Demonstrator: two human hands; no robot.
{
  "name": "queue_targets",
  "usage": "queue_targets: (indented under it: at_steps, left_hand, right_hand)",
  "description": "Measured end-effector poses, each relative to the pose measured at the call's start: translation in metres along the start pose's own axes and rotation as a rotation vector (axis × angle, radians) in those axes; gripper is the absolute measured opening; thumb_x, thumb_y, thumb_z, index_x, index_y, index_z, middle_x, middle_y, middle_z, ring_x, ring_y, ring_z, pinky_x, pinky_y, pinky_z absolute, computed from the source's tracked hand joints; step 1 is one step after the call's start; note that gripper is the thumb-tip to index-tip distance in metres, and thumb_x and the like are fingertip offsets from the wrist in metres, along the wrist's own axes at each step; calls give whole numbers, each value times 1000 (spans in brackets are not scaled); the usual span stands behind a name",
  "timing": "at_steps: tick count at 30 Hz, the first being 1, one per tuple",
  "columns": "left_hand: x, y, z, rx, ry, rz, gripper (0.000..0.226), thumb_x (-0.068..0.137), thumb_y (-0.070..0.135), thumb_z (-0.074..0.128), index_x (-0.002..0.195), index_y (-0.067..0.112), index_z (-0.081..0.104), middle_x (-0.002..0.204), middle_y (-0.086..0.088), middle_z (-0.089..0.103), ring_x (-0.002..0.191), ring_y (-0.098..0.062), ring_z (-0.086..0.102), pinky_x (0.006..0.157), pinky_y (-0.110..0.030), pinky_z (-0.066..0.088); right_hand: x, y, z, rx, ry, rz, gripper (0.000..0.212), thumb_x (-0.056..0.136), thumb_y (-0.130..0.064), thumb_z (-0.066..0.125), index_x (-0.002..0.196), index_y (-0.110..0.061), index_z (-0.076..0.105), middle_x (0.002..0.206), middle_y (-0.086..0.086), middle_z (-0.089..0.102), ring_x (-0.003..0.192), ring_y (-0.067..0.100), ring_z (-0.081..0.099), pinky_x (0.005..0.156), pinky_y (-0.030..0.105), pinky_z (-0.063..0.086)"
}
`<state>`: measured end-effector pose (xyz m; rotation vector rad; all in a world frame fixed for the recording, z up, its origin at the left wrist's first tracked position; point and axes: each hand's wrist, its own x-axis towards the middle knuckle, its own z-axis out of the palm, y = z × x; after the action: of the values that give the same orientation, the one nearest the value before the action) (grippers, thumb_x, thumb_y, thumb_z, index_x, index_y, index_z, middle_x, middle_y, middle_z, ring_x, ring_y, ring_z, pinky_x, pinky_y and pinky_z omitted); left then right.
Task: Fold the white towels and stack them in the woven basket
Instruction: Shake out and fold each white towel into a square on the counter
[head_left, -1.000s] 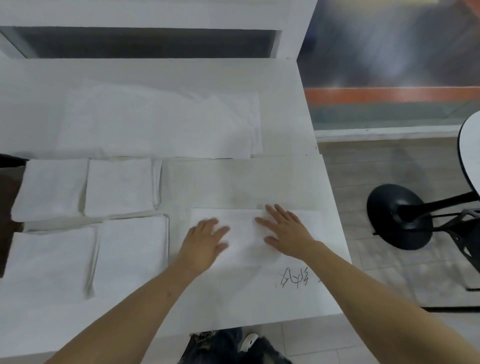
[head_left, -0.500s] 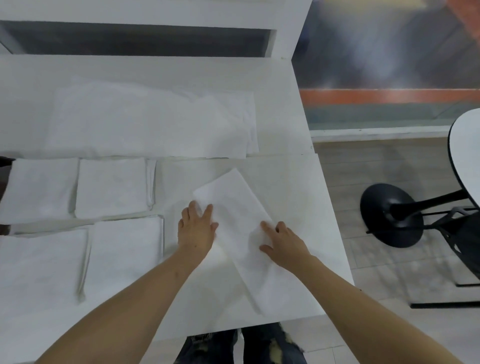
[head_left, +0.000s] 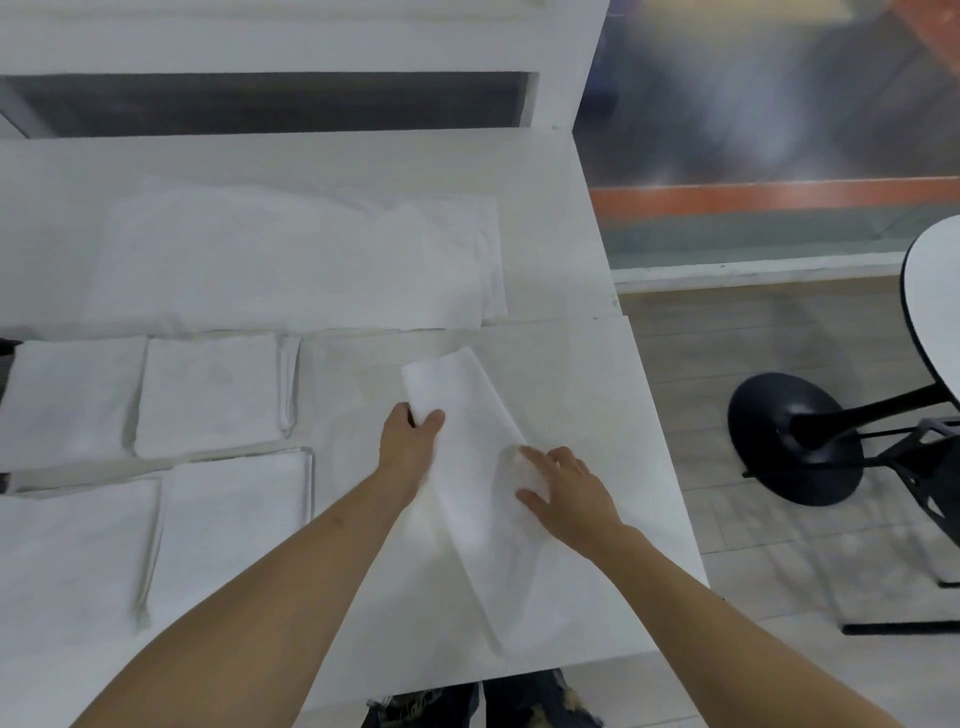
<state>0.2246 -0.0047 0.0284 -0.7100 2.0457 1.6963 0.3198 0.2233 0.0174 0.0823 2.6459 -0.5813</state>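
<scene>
While the white towel (head_left: 483, 499) lies as a long folded strip slanting across the near right part of the worktop (head_left: 597, 395), the left hand (head_left: 408, 447) grips its far left edge, thumb on top and fingers (head_left: 434, 418) curled round the cloth. The right hand (head_left: 563, 493) rests flat on the strip's right side, its fingers loosely spread and pressing down. Four folded towels (head_left: 208, 395) sit in two rows on the left of the worktop, and a larger unfolded pile (head_left: 291, 260) lies behind them.
</scene>
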Motion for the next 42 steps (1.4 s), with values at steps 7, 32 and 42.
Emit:
queue_targets:
  at_steps: [7, 32, 42]
  left_hand:
    - [-56, 54, 2, -241, -462, 118, 45, 96, 15, 62, 139, 24, 51, 132, -4, 67, 120, -27, 66, 99, -49, 54]
    - [-113, 126, -92, 484, -227, 887, 36, 93, 22, 73, 127, 34, 68, 126, 26, 66, 119, 10, 59, 101, -15, 46]
    - [-110, -4, -88, 545, -391, 500, 26, 90, 46, 71, 114, 35, 72, 107, 14, 76, 100, -6, 71, 94, -36, 55]
  right_hand:
    - [30, -31, -68, 810, 190, 78, 62, 99, -43, 65, 154, -28, 39, 149, -5, 50, 133, 10, 49, 108, 27, 38]
    - [-50, -90, -200, 570, 423, -290, 36, 91, -19, 79, 104, -49, 62, 95, -38, 70, 93, -12, 66, 82, 6, 44]
    - [-72, -39, -89, 553, 53, -101, 11, 94, -31, 75, 105, -29, 72, 95, -17, 77, 90, 3, 71, 79, 21, 54]
